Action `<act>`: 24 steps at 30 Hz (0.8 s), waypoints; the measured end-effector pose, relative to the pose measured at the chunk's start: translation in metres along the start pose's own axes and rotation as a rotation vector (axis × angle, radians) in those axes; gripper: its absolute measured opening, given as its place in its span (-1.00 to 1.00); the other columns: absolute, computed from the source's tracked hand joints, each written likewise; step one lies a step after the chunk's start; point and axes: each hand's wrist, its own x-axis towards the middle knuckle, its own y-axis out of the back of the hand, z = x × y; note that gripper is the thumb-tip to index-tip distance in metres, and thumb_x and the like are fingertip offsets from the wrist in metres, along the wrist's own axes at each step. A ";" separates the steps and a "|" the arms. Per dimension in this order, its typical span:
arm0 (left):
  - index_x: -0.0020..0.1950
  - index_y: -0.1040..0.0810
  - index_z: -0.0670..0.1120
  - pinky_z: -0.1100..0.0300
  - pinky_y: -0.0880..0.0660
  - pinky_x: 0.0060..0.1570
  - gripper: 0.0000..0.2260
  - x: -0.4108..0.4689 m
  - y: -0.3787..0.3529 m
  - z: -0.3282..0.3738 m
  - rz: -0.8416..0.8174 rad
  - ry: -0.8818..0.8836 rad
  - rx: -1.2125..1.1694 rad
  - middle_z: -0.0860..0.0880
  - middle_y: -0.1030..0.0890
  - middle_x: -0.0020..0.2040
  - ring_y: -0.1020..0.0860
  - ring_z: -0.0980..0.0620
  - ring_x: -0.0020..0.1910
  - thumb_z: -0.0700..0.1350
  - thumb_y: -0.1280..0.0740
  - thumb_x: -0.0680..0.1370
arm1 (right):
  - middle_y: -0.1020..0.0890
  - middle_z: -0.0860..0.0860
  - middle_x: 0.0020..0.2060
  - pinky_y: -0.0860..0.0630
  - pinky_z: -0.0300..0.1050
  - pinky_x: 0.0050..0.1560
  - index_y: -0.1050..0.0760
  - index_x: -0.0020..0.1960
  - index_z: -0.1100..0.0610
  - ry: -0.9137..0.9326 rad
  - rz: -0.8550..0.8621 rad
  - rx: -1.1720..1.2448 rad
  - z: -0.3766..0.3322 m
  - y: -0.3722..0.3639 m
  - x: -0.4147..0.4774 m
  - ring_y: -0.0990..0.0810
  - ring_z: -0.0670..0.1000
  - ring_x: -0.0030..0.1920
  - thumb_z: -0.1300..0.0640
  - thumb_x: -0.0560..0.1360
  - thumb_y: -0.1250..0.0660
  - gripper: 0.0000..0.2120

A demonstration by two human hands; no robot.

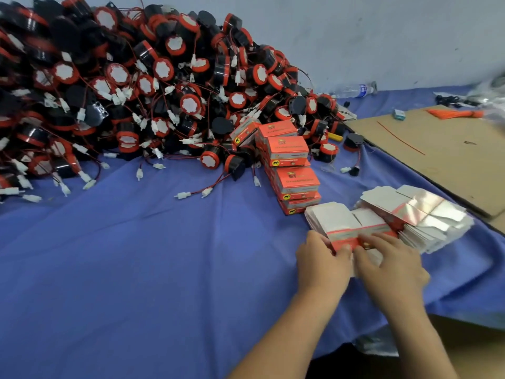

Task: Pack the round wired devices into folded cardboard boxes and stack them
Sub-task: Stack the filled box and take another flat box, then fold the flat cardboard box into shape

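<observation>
A big heap of round black-and-red wired devices [131,86] with white plugs covers the far left of the blue cloth [142,255]. Closed orange boxes [289,165] stand stacked in a row beside the heap. Two piles of flat white-and-orange box blanks [415,214] lie at the right. My left hand [322,263] and my right hand [390,266] both pinch one flat box blank [347,239] at the near edge of the left pile, fingers curled on its orange strip.
A brown cardboard sheet [437,149] lies at the right with an orange bundle [453,114] and a small teal item [399,115] on it. A plastic bottle [355,90] lies by the wall. One loose device [354,142] sits near the cardboard's edge.
</observation>
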 end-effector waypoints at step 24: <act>0.10 -0.63 0.11 0.17 -0.57 -0.11 -0.85 -0.058 0.121 -0.022 0.247 -0.240 -0.367 0.02 -0.73 -0.18 -0.64 0.11 -0.22 -0.12 -0.45 0.59 | -0.61 -0.31 -0.04 -0.40 -0.44 0.00 -0.55 0.09 -0.33 0.304 -0.121 0.481 -0.054 0.037 -0.052 -0.54 -0.31 0.04 -0.08 0.35 -0.60 -0.61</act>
